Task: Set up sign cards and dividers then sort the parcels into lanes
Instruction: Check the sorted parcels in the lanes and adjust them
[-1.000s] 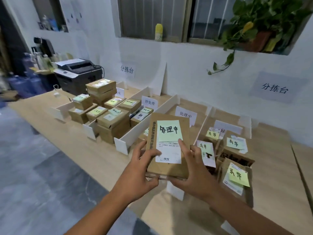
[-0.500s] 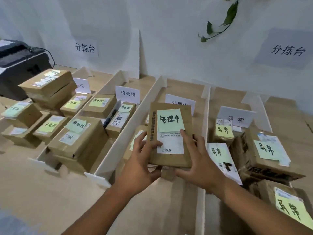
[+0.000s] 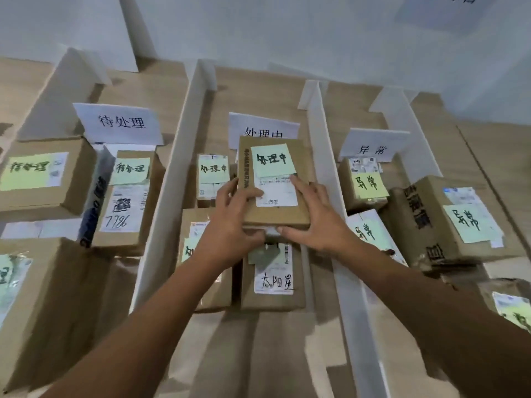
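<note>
A flat brown parcel (image 3: 273,214) with a green note reading 处理中 is held over the middle lane, in front of the 处理中 sign card (image 3: 263,126). My left hand (image 3: 230,222) grips its left and near edge, and my right hand (image 3: 313,219) grips its right and near edge. Under and around it lie other parcels of the same lane, one small parcel (image 3: 212,176) behind and one parcel (image 3: 273,280) marked 太阳星 in front. White dividers (image 3: 161,202) (image 3: 330,173) bound this lane.
The left lane has a 待处理 sign card (image 3: 120,123) and several brown boxes (image 3: 37,173). The right lane has a 异常 sign card (image 3: 373,145) with several parcels (image 3: 448,222). A white wall stands behind the wooden table (image 3: 287,354).
My head has tipped down and closer to the lanes. Both hands have carried the parcel forward and lower, over the parcels in the middle lane.
</note>
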A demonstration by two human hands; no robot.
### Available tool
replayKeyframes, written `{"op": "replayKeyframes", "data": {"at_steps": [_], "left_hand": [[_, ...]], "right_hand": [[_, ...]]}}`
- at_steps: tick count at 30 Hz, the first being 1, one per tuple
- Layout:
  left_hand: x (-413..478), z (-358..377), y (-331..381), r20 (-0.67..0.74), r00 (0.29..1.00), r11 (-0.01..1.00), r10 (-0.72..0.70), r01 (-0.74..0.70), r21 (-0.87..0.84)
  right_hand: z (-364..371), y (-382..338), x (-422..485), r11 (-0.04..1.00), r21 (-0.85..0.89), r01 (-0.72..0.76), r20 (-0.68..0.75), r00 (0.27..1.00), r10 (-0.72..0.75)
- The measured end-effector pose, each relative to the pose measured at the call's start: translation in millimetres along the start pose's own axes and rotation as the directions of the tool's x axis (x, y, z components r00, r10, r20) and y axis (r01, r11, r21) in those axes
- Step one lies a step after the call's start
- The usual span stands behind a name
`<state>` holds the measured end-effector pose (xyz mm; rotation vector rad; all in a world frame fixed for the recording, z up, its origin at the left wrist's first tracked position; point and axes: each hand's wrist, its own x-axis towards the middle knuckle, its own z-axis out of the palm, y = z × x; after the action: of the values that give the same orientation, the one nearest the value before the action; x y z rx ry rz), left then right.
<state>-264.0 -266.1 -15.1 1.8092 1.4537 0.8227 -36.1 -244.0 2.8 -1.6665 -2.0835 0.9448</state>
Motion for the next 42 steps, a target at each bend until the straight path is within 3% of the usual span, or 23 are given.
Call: {"op": "replayKeyframes", "data": {"at_steps": [4,10,14,17,22,30,35,42], "left_hand": [[15,5,-20,-0.008,1.000,0.998,0.007,-0.008,-0.067],[6,-10,-10,0.048,0.999,1.000,0.016,-0.017,0.026],[-21,-18,35,-0.132,0.989,0.988,0.064,-0.044,0.146],[-49,5,102,-0.119,0.970,0.969,0.211,-0.192,0.157],[-101,97,239,0.052,0.904,0.902,0.425,-0.428,0.062],[-168,286,423,0.160,0.813,0.828,0.560,-0.554,-0.082],[-171,359,487,0.200,0.786,0.810,0.586,-0.579,-0.097],[-126,451,545,0.172,0.804,0.822,0.569,-0.564,-0.084]], "right_hand": [[2,3,14,0.999,0.049,-0.019,-0.011,1.000,0.020],[-5,-10,-6,1.000,0.024,-0.012,0.050,0.999,0.010],[-37,-19,-60,0.994,-0.073,0.087,-0.039,0.995,-0.090],[-88,-9,-134,0.978,-0.169,0.125,-0.168,0.974,-0.153],[-188,44,-300,0.956,-0.277,0.092,-0.392,0.898,-0.200],[-286,179,-558,0.956,-0.233,-0.178,-0.556,0.831,0.020],[-328,234,-625,0.963,-0.175,-0.206,-0.639,0.768,0.048],[-386,328,-636,0.958,-0.187,-0.216,-0.629,0.776,0.052]]}}
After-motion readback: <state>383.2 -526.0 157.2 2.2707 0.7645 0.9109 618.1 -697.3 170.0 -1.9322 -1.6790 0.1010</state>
